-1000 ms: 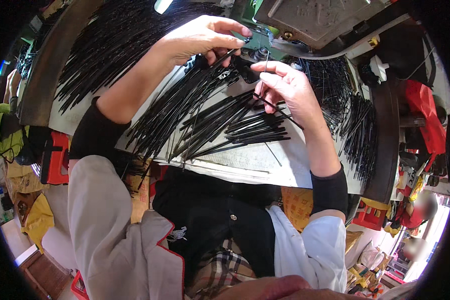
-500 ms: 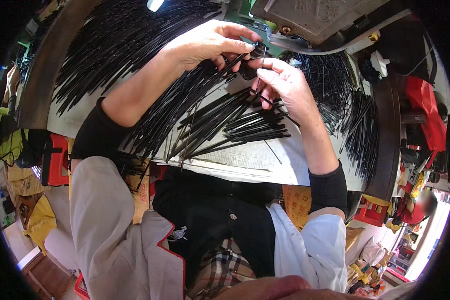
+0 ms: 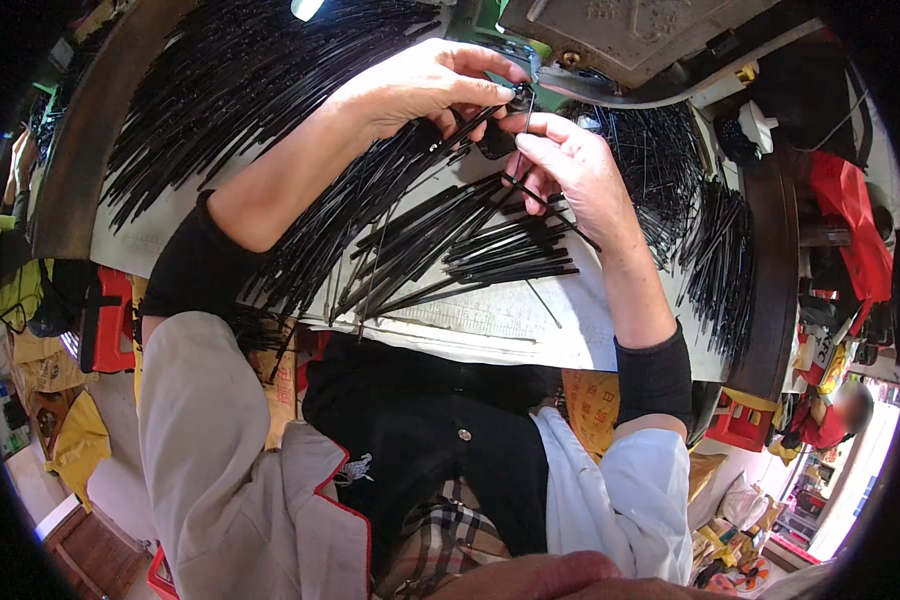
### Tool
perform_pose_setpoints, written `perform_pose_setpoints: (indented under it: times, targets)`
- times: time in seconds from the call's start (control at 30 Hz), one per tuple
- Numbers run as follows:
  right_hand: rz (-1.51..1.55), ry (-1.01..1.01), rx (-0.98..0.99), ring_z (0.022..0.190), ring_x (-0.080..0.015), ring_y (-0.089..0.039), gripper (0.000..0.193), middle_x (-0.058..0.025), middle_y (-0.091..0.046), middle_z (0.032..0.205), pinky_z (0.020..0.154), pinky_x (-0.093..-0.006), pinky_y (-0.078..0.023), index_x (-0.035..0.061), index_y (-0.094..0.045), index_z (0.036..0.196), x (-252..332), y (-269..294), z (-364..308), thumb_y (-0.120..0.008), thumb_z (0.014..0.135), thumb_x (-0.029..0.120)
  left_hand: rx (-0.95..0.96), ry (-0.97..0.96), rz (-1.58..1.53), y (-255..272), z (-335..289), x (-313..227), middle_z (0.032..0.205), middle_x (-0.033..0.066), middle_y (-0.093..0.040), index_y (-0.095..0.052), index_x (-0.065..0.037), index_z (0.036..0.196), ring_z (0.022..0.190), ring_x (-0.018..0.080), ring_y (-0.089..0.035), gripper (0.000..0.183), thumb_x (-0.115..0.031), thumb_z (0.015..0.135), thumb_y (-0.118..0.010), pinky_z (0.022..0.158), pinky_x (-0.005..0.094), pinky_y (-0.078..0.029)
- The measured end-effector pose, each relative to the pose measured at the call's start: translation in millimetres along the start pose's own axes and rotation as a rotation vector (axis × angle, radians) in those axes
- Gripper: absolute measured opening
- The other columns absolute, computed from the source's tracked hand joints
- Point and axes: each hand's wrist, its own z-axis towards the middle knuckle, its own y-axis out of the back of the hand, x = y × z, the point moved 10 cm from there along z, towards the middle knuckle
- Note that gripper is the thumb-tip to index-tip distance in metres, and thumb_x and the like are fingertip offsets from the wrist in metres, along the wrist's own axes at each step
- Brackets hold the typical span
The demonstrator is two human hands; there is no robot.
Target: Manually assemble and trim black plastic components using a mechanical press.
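Note:
Both my hands work close together at the top middle, just below a grey metal machine head. My left hand (image 3: 420,88) is closed, with its thumb and forefinger at a small dark round part (image 3: 521,97); thin black rods (image 3: 450,140) run down-left from its lower fingers. My right hand (image 3: 570,165) pinches close by, beside a thin upright metal pin, and a thin black rod (image 3: 575,225) slants across its fingers and palm. The fingertips partly hide what is gripped. Loose black rods (image 3: 510,250) lie on the white table top (image 3: 470,320) below.
A large heap of black rods (image 3: 240,90) covers the left side, and more bundles (image 3: 720,260) lie at the right. The machine head (image 3: 630,40) overhangs the far side. Curved brown edges (image 3: 775,280) bound the table. A person (image 3: 830,420) in red is in the background right.
Both hands hold nearly the same pose at the small dark part. The view has shifted very slightly; no rod has visibly been taken or let go.

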Motion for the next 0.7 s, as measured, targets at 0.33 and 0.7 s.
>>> perform_pose_setpoints:
  times: [0.33, 0.7]
  targets:
    - [-0.006, -0.005, 0.005, 0.046, -0.0077, -0.052, 0.028, -0.008, -0.06, 0.073, 0.043, -0.0178, -0.04, -0.0042, -0.053, 0.11, -3, 2, 1, -0.048, 0.088, 0.013, -0.063, 0.013, 0.039, 3, -1, -3, 0.072, 0.0029, -0.059, -0.058, -0.007, 0.111, 0.048, 0.0063, -0.052, 0.037, -0.026, 0.08, -0.064, 0.042, 0.015, -0.037]
    - [0.063, -0.097, 0.312, 0.041, -0.0035, -0.043, 0.027, -0.0013, -0.055, 0.061, 0.039, -0.0147, -0.032, -0.0018, -0.056, 0.107, 3, -41, -19, -0.05, 0.09, 0.018, -0.065, 0.068, 0.041, 6, -4, 2, 0.059, 0.0049, -0.058, -0.062, 0.003, 0.094, 0.037, 0.0048, -0.046, 0.035, -0.03, 0.082, -0.063, 0.034, 0.0168, -0.032]
